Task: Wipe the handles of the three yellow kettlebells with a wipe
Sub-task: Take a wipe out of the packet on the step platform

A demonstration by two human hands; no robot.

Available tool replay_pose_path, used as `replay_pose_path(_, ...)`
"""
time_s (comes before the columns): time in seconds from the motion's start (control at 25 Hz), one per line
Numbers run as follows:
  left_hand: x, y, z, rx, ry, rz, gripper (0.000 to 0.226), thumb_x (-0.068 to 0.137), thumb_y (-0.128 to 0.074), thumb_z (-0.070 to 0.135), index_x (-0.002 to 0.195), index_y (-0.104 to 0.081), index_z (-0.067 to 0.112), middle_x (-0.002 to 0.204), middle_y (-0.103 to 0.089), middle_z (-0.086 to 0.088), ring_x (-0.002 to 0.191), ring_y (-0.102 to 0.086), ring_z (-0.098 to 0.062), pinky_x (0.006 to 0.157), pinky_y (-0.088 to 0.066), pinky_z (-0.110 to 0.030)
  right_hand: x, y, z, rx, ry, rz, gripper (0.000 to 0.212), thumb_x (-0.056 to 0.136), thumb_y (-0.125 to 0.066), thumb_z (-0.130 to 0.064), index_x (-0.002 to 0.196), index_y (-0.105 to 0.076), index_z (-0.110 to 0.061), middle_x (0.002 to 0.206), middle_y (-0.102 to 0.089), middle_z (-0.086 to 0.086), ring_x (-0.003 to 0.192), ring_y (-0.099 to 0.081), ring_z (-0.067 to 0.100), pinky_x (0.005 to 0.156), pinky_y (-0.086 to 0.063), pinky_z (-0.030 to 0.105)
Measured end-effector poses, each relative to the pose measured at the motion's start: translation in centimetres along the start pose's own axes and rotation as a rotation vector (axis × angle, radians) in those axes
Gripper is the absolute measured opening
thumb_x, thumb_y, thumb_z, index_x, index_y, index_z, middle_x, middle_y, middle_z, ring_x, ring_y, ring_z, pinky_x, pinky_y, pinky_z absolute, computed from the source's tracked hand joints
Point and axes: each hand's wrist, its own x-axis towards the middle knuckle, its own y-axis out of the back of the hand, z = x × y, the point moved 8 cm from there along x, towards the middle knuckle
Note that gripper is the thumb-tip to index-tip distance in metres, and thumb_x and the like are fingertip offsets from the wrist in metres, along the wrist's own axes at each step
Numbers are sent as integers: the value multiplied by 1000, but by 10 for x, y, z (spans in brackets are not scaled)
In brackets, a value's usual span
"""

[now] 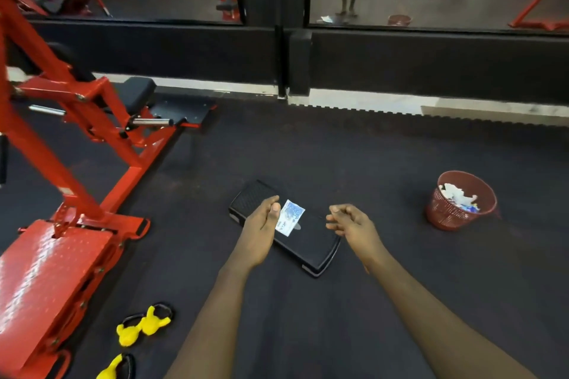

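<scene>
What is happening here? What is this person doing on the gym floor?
A person holds both hands above a black step platform. The left hand pinches a small white-and-blue packet, probably the wipe; the right hand is beside it, fingers loosely curled, holding nothing. The three yellow kettlebells lie on the floor at lower left, untouched. A red basket with scraps sits to the right.

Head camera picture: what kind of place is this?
Most likely a gym: a red weight machine, yellow kettlebells on the rubber floor and a black step platform.
</scene>
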Motion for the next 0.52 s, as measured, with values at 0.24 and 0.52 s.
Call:
replay_pose_path(0.24,124,-27,-35,36,85,0,40,100,-36,44,131,-52,25,116,-59,19,105,-51,17,87,-35,-1,150,2,30,25,-115,-26,14,94,-59,-30,96,-66,-18,98,-70,3,87,-70,16,77,-51,24)
replay_pose_path(0.52,243,-49,-60,43,259,69,19,101,-39,33,109,-52,46,101,-59,34,99,-52,23,80,-34,3,304,-8,70,-2,-303,-134,10,95,-59,-25,88,-65,-22,97,-71,5,81,-70,14,67,-49,19)
